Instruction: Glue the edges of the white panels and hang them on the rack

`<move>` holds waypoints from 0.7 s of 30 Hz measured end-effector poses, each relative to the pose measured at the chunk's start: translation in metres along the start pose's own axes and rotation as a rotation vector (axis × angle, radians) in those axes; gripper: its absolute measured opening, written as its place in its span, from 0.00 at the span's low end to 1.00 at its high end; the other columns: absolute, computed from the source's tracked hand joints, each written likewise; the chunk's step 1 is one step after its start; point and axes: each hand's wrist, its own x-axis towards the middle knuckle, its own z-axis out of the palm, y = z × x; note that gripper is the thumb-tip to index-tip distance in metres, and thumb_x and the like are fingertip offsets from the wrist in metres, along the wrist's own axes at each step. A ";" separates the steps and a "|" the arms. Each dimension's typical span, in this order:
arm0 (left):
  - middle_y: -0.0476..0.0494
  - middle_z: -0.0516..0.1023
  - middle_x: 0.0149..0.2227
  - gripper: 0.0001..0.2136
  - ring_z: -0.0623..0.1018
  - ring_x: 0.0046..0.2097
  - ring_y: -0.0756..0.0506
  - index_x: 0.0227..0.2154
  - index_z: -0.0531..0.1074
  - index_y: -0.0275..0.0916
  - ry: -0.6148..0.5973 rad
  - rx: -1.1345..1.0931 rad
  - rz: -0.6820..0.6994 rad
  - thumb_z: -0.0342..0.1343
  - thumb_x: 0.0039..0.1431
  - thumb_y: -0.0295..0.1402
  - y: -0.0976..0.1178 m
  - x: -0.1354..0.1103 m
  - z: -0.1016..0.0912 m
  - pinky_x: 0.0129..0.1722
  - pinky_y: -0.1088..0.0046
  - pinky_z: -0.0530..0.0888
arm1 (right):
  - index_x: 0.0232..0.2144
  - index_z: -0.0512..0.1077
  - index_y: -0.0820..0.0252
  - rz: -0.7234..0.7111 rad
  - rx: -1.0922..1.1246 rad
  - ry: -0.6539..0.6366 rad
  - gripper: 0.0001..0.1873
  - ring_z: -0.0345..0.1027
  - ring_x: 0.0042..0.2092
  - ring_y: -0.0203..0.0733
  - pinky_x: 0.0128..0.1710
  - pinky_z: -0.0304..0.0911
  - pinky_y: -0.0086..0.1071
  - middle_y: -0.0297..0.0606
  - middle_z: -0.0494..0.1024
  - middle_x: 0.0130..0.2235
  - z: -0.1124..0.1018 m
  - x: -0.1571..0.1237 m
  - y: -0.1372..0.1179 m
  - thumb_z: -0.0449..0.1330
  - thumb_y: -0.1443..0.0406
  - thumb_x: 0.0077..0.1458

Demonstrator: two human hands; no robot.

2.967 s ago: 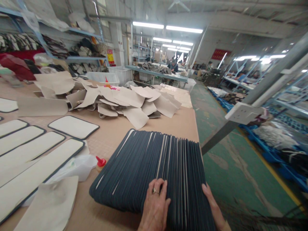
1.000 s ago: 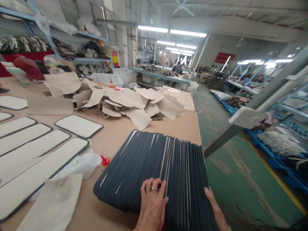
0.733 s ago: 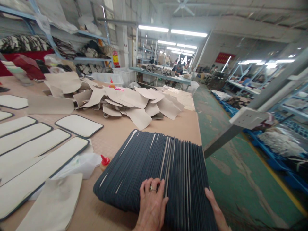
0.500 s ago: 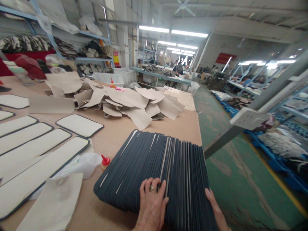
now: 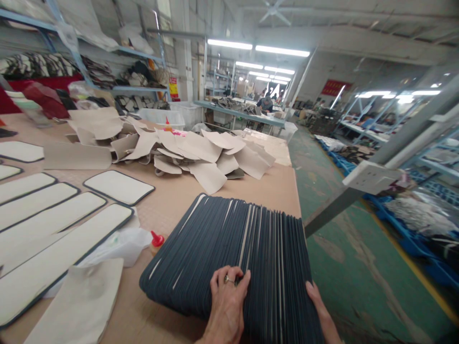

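A thick row of dark blue flat pieces [image 5: 236,248] stands on edge at the near right of the worktable [image 5: 172,200], fanned leftward. My left hand [image 5: 226,306], with a ring on one finger, rests on top of the row near me, its fingertips curled into a gap between pieces. My right hand [image 5: 321,313] lies flat against the right end of the row, fingers straight and together.
White panels with dark edging [image 5: 53,220] lie flat on the left. A red-capped bottle [image 5: 156,241] sits by a plastic bag. A heap of beige cut pieces [image 5: 186,153] fills the table's far part. Shelves stand at left, the green aisle at right; a person works at a distant table.
My left fingers have curled a little tighter into the row. The row and my right hand stay where they were.
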 end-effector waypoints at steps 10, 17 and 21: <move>0.42 0.69 0.48 0.22 0.64 0.51 0.40 0.51 0.67 0.41 -0.014 0.046 -0.010 0.51 0.51 0.22 -0.003 0.002 -0.009 0.53 0.54 0.61 | 0.59 0.55 0.67 0.011 -0.007 -0.023 0.50 0.33 0.65 0.44 0.64 0.31 0.39 0.36 0.47 0.64 -0.008 0.007 0.007 0.57 0.41 0.41; 0.45 0.69 0.50 0.20 0.64 0.52 0.40 0.51 0.67 0.46 -0.082 0.080 0.018 0.51 0.54 0.26 -0.005 0.004 -0.018 0.52 0.55 0.60 | 0.58 0.57 0.65 -0.013 -0.008 -0.028 0.46 0.32 0.65 0.44 0.64 0.30 0.39 0.36 0.47 0.64 -0.007 0.001 0.000 0.56 0.43 0.44; 0.45 0.68 0.51 0.19 0.64 0.53 0.40 0.51 0.67 0.47 -0.150 0.055 0.004 0.51 0.56 0.29 -0.003 0.007 -0.025 0.53 0.54 0.59 | 0.55 0.63 0.60 -0.022 -0.007 -0.020 0.41 0.33 0.65 0.47 0.64 0.35 0.42 0.34 0.54 0.62 -0.005 -0.004 -0.008 0.58 0.44 0.43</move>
